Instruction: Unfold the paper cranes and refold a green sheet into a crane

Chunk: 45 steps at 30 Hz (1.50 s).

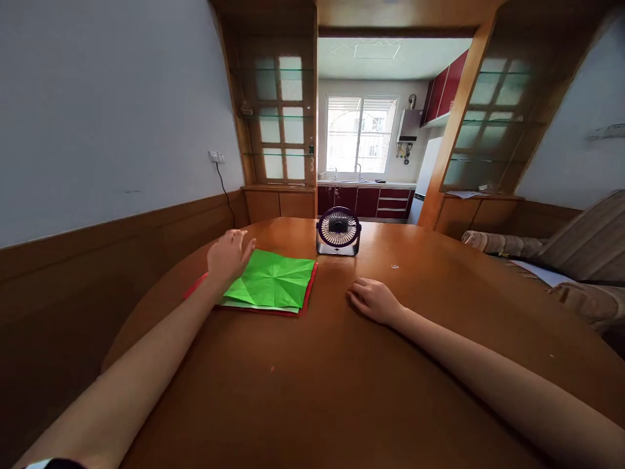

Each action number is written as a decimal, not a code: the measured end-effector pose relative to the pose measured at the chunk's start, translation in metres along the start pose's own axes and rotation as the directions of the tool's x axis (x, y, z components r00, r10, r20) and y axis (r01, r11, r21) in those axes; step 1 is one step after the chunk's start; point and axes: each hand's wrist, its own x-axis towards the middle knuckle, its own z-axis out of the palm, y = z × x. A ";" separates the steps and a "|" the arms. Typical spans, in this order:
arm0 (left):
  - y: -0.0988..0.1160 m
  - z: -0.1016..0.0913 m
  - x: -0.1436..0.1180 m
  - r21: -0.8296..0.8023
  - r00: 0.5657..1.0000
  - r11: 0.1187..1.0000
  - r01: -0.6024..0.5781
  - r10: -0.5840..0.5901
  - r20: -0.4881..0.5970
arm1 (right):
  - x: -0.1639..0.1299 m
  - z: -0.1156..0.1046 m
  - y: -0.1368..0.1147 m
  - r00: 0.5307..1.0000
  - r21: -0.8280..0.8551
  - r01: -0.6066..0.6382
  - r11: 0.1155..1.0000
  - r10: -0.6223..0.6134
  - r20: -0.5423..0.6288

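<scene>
Green paper (273,281), corner under left hand (228,255)

View: one head camera, worn by the person, above and behind both hands.
Facing: forward and slightly down across the table (342,365), toward the kitchen window (360,133).
Nearness: forearms close; left hand (228,255) and right hand (374,299) mid-distance.

A stack of paper sheets (273,281) lies on the table (342,378), left of centre. The fan (338,231) stands behind it, to its right. The left hand (228,255) rests on the stack's left edge; the right hand (374,299) lies on the table right of the stack.
</scene>
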 end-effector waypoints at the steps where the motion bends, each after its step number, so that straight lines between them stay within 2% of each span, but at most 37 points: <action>1: 0.009 -0.012 0.006 -0.056 0.997 0.998 -0.004 -0.001 -0.081 | -0.003 -0.003 0.004 1.000 -0.011 0.011 1.000 -0.011 -0.005; 3: 0.033 -0.034 0.014 -0.091 0.990 0.995 -0.040 0.027 -0.140 | -0.004 -0.009 0.010 0.998 -0.016 0.005 1.000 -0.006 -0.060; 6: 0.085 -0.047 0.000 -0.254 0.961 0.931 -0.262 0.229 -0.153 | -0.004 -0.012 0.020 0.980 0.003 -0.038 0.999 0.038 -0.196; 7: 0.104 -0.046 -0.013 -0.290 0.929 0.883 -0.369 0.354 -0.107 | -0.004 -0.011 0.023 0.978 0.008 -0.027 1.000 0.029 -0.205; 8: 0.121 -0.041 -0.029 -0.312 0.869 0.821 -0.478 0.493 -0.037 | -0.005 -0.009 0.026 0.985 0.010 0.006 1.000 -0.005 -0.173; 10: 0.149 -0.028 -0.064 -0.363 0.687 0.660 -0.658 0.723 0.071 | -0.008 -0.004 0.029 0.994 0.017 0.103 0.994 -0.103 -0.045; 11: 0.158 -0.020 -0.080 -0.409 0.620 0.595 -0.691 0.780 0.087 | -0.009 -0.001 0.030 0.994 0.024 0.104 0.994 -0.104 -0.019; 13: 0.167 -0.007 -0.103 -0.535 0.528 0.484 -0.693 0.845 0.081 | -0.012 0.004 0.032 0.997 0.023 0.080 0.997 -0.080 -0.014; 15: 0.166 0.002 -0.112 -0.603 0.545 0.480 -0.637 0.834 0.088 | -0.013 0.006 0.032 0.998 0.030 0.055 0.998 -0.055 -0.021; 17: 0.162 0.006 -0.113 -0.639 0.581 0.495 -0.589 0.809 0.091 | -0.013 0.007 0.031 0.999 0.039 0.047 0.998 -0.046 -0.019; 19: 0.158 0.006 -0.110 -0.655 0.597 0.497 -0.570 0.798 0.086 | -0.013 0.007 0.031 0.999 0.040 0.048 0.998 -0.047 -0.014; 23: 0.155 0.004 -0.109 -0.673 0.589 0.468 -0.572 0.806 0.060 | -0.013 0.008 0.029 0.998 0.012 0.064 0.998 -0.063 -0.015; 26: 0.153 0.003 -0.111 -0.657 0.571 0.438 -0.614 0.821 0.013 | -0.012 0.008 0.026 0.995 -0.077 0.100 0.992 -0.101 -0.002; 29: 0.150 -0.002 -0.112 -0.575 0.531 0.420 -0.702 0.847 -0.031 | -0.012 0.006 0.021 0.986 -0.212 0.165 0.963 -0.161 0.032; 34: 0.137 -0.018 -0.104 -0.312 0.380 0.325 -0.893 0.915 -0.134 | -0.013 0.001 0.010 0.955 -0.344 0.297 0.891 -0.279 0.100; 35: 0.132 -0.020 -0.100 -0.266 0.375 0.327 -0.907 0.915 -0.151 | -0.014 0.000 0.006 0.943 -0.358 0.334 0.872 -0.316 0.109; 36: 0.127 -0.021 -0.095 -0.241 0.391 0.349 -0.905 0.907 -0.154 | -0.014 -0.001 0.002 0.927 -0.373 0.373 0.849 -0.355 0.118; 40: 0.099 -0.015 -0.070 -0.120 0.511 0.497 -0.859 0.838 -0.191 | -0.016 -0.006 -0.016 0.849 -0.430 0.524 0.735 -0.495 0.186; 41: 0.090 -0.011 -0.064 -0.088 0.527 0.520 -0.849 0.833 -0.169 | -0.016 -0.008 -0.020 0.829 -0.430 0.554 0.713 -0.521 0.203; 43: 0.073 -0.002 -0.053 -0.034 0.615 0.616 -0.787 0.778 -0.127 | -0.010 -0.008 -0.025 0.803 -0.412 0.590 0.695 -0.557 0.210; 45: 0.056 0.008 -0.046 -0.025 0.693 0.694 -0.719 0.715 -0.090 | 0.002 -0.004 -0.028 0.797 -0.370 0.596 0.712 -0.581 0.167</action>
